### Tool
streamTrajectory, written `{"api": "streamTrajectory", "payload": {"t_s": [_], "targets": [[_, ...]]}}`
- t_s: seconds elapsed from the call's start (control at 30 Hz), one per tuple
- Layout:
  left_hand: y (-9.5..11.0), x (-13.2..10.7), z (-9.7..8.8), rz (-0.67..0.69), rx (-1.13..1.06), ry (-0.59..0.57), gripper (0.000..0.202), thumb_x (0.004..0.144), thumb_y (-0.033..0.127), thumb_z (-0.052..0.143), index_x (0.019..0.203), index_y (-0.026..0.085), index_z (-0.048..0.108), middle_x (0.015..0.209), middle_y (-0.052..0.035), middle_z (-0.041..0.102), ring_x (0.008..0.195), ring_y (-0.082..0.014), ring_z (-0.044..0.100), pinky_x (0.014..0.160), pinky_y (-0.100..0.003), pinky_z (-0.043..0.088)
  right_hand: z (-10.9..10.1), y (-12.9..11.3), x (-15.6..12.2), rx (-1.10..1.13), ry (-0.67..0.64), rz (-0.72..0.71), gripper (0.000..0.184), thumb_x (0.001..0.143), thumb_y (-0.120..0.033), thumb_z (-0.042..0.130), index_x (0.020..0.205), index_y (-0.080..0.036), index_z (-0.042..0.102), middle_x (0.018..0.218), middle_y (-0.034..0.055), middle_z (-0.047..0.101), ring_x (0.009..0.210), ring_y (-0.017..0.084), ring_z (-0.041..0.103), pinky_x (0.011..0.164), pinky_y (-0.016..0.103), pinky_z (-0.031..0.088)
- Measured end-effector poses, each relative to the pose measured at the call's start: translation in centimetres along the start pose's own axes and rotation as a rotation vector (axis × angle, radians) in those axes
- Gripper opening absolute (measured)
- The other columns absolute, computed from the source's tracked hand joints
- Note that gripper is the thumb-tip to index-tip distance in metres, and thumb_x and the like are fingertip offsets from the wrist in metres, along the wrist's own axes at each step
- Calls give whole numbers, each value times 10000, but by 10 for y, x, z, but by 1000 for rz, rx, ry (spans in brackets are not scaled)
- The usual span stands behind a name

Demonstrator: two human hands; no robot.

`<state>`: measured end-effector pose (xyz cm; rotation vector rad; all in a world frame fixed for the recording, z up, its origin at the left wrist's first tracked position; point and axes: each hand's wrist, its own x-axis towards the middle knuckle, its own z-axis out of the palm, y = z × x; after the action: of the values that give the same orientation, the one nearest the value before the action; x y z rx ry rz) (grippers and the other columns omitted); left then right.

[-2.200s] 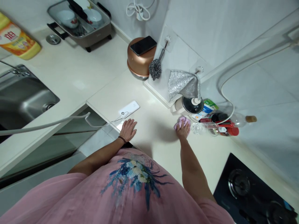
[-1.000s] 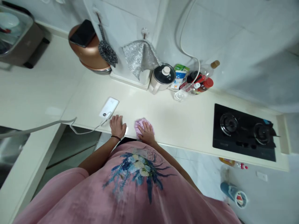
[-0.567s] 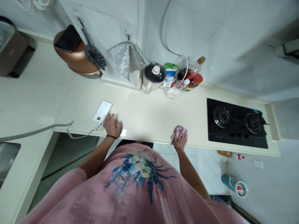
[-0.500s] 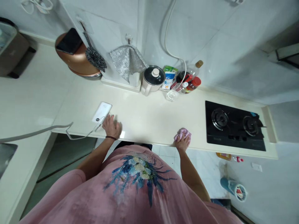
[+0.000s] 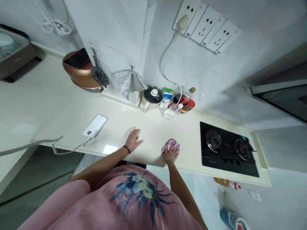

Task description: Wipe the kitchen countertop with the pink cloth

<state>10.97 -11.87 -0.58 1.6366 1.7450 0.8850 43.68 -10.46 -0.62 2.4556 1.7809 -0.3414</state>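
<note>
My right hand (image 5: 170, 154) presses a crumpled pink cloth (image 5: 169, 145) onto the cream countertop (image 5: 148, 127), near its front edge and left of the black gas hob (image 5: 227, 148). The fingers are closed over the cloth. Flat on the counter to the left rests my left hand (image 5: 133, 139), fingers spread, holding nothing, with a dark band on its wrist. A white power bank (image 5: 95, 125) with a cable lies further left.
Along the back wall stand a small lidded pot (image 5: 151, 96), a carton and several bottles (image 5: 181, 103). A silver cloth (image 5: 128, 82) and scourer (image 5: 99, 75) hang by a copper pot (image 5: 80, 75) with a phone on it. Wall sockets (image 5: 207, 25) are above.
My right hand has slid the pink cloth back to the left along the counter's front edge. My left hand moved right, away from the power bank. The view has tilted upward.
</note>
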Motion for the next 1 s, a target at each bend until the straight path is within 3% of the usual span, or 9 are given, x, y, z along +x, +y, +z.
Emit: {"api": "streamTrajectory", "payload": {"t_s": [0.13,0.3,0.4,0.47,0.6,0.73,0.9,1.0], "targets": [[48,85,30,54,-173,-18,886,850,423,816,1609,194,420,1635,-188,472,1545,-351,418,1286,-549,352,2,3,1,-24,-10,-52,797,1047,-634,262,1715,-199,255,1802,213,98,1662,346,122,1293,620,196],[107,206,66,90,-334,-3,1104,693,356,951,1630,158,401,1667,-226,419,1559,-399,390,1306,-568,306,7,15,7,-53,-7,-119,820,1042,-658,242,1704,-176,297,1796,220,132,1658,368,128,1281,638,227],[127,257,82,122,-376,-19,1136,605,306,990,1601,165,464,1635,-218,465,1559,-425,381,1298,-591,313,10,20,10,-78,-11,-163,844,1040,-680,211,1703,-165,301,1790,229,156,1655,380,137,1276,656,230],[133,277,91,145,-385,-29,1127,570,272,992,1582,205,502,1595,-185,522,1523,-422,433,1275,-591,355,11,23,11,-96,-22,-185,854,1039,-684,197,1702,-157,303,1786,235,164,1655,386,139,1275,663,227],[135,294,102,150,-366,-39,1091,541,214,977,1543,240,547,1529,-146,584,1426,-399,535,1228,-571,422,12,25,12,-123,-47,-189,846,1043,-677,197,1712,-166,275,1789,226,164,1657,385,139,1278,672,216],[138,290,110,87,-295,-19,1020,513,247,1004,1452,191,608,1465,-177,603,1401,-429,524,1191,-583,428,14,25,12,-143,-65,-182,839,1045,-669,239,1716,-167,259,1795,222,137,1659,382,133,1288,646,213],[139,260,113,75,-389,51,957,569,253,983,1429,157,576,1430,-190,605,1339,-390,572,1162,-531,457,15,26,13,-134,-40,-186,839,1041,-674,238,1708,-168,287,1795,219,142,1658,387,121,1286,641,213],[130,230,94,83,-435,39,973,607,331,979,1462,190,536,1415,-158,612,1267,-346,621,1127,-498,492,13,24,12,-106,-37,-184,834,1040,-669,212,1706,-174,295,1794,217,147,1659,383,119,1278,668,203]]}}
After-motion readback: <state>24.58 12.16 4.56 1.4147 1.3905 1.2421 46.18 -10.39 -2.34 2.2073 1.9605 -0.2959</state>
